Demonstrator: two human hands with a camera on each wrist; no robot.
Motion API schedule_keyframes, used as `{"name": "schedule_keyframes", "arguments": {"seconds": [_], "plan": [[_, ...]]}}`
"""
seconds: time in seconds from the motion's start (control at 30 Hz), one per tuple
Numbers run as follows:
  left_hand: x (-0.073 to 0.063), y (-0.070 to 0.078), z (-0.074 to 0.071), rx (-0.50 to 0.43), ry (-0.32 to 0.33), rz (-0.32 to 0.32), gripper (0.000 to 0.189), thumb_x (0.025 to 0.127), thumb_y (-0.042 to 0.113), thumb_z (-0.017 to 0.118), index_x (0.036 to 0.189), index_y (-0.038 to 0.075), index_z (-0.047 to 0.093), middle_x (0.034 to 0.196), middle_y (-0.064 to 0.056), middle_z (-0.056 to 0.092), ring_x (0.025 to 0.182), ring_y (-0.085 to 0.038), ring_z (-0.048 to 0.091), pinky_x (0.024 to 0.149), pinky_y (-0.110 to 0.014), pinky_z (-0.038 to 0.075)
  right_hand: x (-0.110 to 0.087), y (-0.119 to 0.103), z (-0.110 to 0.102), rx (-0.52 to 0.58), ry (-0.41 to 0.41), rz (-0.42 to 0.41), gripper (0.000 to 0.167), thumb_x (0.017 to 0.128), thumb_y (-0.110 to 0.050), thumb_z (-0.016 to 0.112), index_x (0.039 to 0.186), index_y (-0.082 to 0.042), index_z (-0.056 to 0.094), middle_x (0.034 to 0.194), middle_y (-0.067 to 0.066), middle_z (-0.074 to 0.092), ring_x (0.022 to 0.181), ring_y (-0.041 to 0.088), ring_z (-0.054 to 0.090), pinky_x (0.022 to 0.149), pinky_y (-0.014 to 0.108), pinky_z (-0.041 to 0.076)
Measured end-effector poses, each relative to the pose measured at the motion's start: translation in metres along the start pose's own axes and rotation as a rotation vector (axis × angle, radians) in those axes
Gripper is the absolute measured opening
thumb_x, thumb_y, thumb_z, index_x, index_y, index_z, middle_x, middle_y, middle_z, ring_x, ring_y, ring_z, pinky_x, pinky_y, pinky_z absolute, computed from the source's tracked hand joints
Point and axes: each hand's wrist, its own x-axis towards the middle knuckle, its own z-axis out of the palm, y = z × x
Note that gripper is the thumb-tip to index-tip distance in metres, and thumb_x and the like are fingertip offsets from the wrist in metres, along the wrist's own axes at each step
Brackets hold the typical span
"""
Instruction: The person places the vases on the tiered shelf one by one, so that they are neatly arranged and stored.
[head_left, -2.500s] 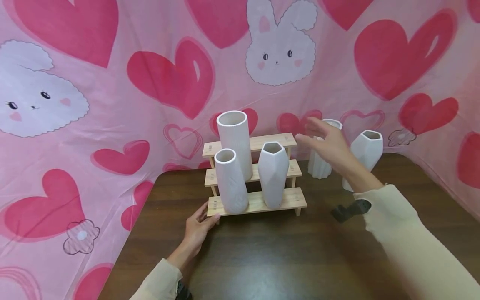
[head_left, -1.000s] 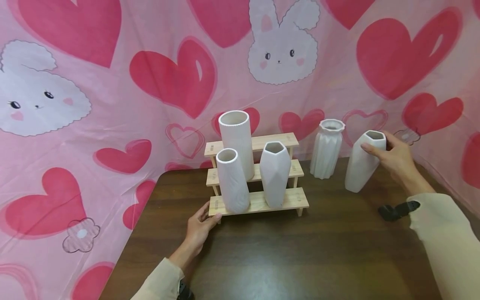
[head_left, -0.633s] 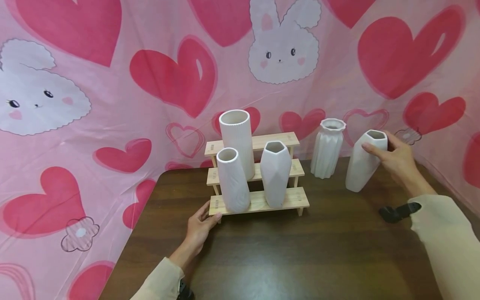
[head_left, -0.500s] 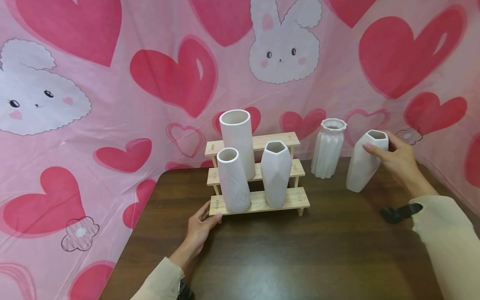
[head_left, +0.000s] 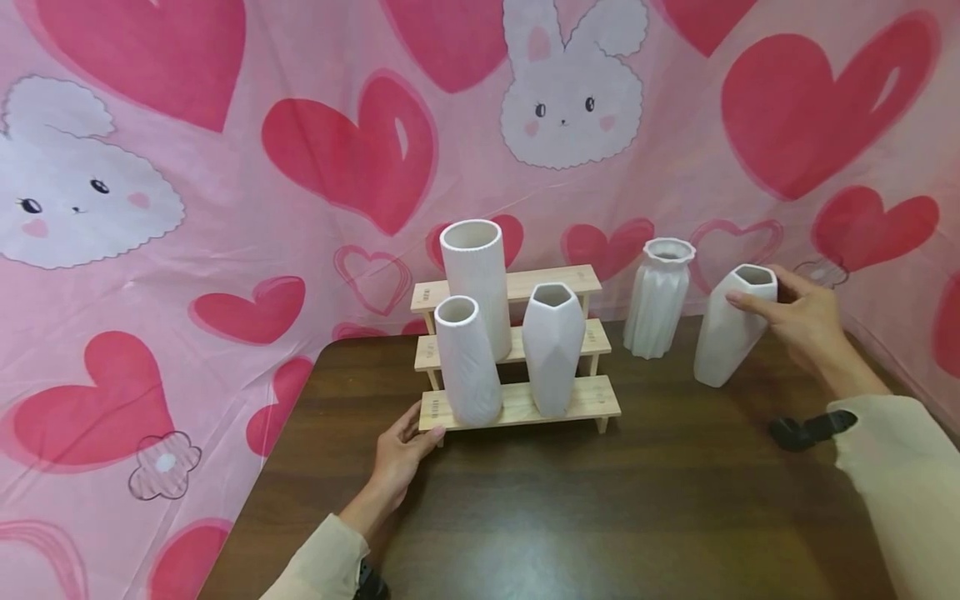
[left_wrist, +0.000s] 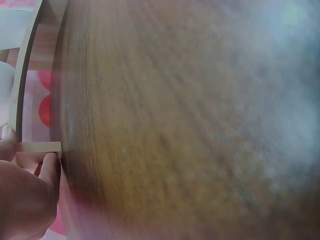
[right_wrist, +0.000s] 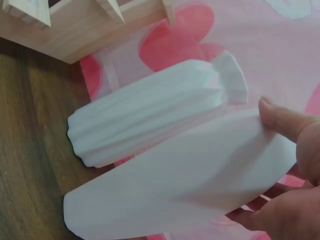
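At the right of the head view my right hand point(head_left: 810, 321) grips a white faceted vase point(head_left: 731, 329) near its top, thumb on the near side and fingers behind. The right wrist view shows the same vase point(right_wrist: 175, 185) from the side, its base by the tabletop. My left hand point(head_left: 397, 458) holds the front left corner of a three-step wooden stand point(head_left: 517, 404); in the left wrist view the fingers point(left_wrist: 49, 172) pinch around its short leg point(left_wrist: 42, 147). On the stand are a tall ribbed vase point(head_left: 480, 283), a slim carved vase point(head_left: 468, 367) and a second faceted vase point(head_left: 552, 350).
A white fluted vase point(head_left: 656, 304) stands on the dark wooden table point(head_left: 525, 508) between the stand and the gripped vase. Behind the table hangs a pink cloth point(head_left: 337, 192) printed with hearts and rabbits.
My right hand has moved right, from in front of the fluted vase to the faceted vase, and taken hold of its top. The left hand has stayed at the stand's corner.
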Motion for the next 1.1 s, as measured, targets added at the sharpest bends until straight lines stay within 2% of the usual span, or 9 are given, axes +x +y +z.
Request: {"name": "schedule_keyframes", "arguments": {"seconds": [0.17, 0.33, 0.53, 0.73, 0.93, 1.1], "plan": [[0.000, -0.001, 0.000, 0.003, -0.001, -0.001, 0.067, 0.087, 0.014, 0.072, 0.146, 0.010, 0.041, 0.135, -0.021, 0.054, 0.106, -0.016, 0.062, 0.084, -0.022, 0.050, -0.008, -0.005, 0.000, 0.045, 0.032, 0.025, 0.039, 0.079, -0.022, 0.080, 0.116, -0.025, 0.069, 0.075, -0.027, 0.061, 0.072, -0.003, 0.052, 0.062, 0.007, 0.046], [-0.002, -0.002, 0.001, 0.005, 0.001, -0.008, 0.067, 0.087, 0.014, 0.072, 0.147, 0.010, 0.041, 0.137, -0.021, 0.052, 0.107, -0.017, 0.061, 0.083, -0.021, 0.050, -0.014, -0.015, -0.002, 0.025, 0.047, 0.042, 0.049, 0.078, -0.025, 0.081, 0.125, -0.023, 0.066, 0.075, -0.029, 0.061, 0.072, -0.004, 0.053, 0.062, 0.006, 0.046], [-0.001, 0.000, 0.001, -0.002, 0.008, -0.011, 0.067, 0.087, 0.014, 0.072, 0.146, 0.010, 0.041, 0.137, -0.021, 0.051, 0.108, -0.017, 0.061, 0.084, -0.021, 0.050, -0.018, -0.032, -0.003, -0.022, 0.029, 0.051, 0.061, 0.078, -0.031, 0.080, 0.134, -0.017, 0.059, 0.077, -0.030, 0.060, 0.075, -0.002, 0.053, 0.062, 0.007, 0.046], [-0.001, 0.002, 0.001, -0.021, 0.008, -0.018, 0.066, 0.087, 0.012, 0.072, 0.146, 0.009, 0.041, 0.137, -0.023, 0.051, 0.106, -0.015, 0.061, 0.083, -0.021, 0.050, -0.022, -0.049, -0.001, -0.045, 0.029, 0.022, 0.058, 0.079, -0.031, 0.080, 0.132, -0.017, 0.061, 0.078, -0.028, 0.060, 0.078, 0.002, 0.052, 0.062, 0.008, 0.047], [0.000, 0.002, 0.000, -0.012, 0.010, -0.013, 0.066, 0.087, 0.012, 0.072, 0.145, 0.009, 0.042, 0.136, -0.021, 0.052, 0.106, -0.015, 0.061, 0.082, -0.020, 0.050, -0.025, -0.062, -0.002, -0.103, 0.007, 0.015, 0.058, 0.078, -0.039, 0.079, 0.131, -0.020, 0.062, 0.082, -0.025, 0.060, 0.080, 0.006, 0.051, 0.060, 0.010, 0.048], [0.000, 0.001, 0.001, -0.007, 0.017, -0.013, 0.066, 0.086, 0.011, 0.073, 0.145, 0.008, 0.043, 0.134, -0.022, 0.054, 0.105, -0.016, 0.062, 0.082, -0.021, 0.051, -0.026, -0.075, 0.000, -0.075, -0.034, 0.029, 0.060, 0.077, -0.039, 0.080, 0.132, -0.022, 0.061, 0.088, -0.018, 0.062, 0.082, 0.009, 0.051, 0.057, 0.018, 0.052]]}}
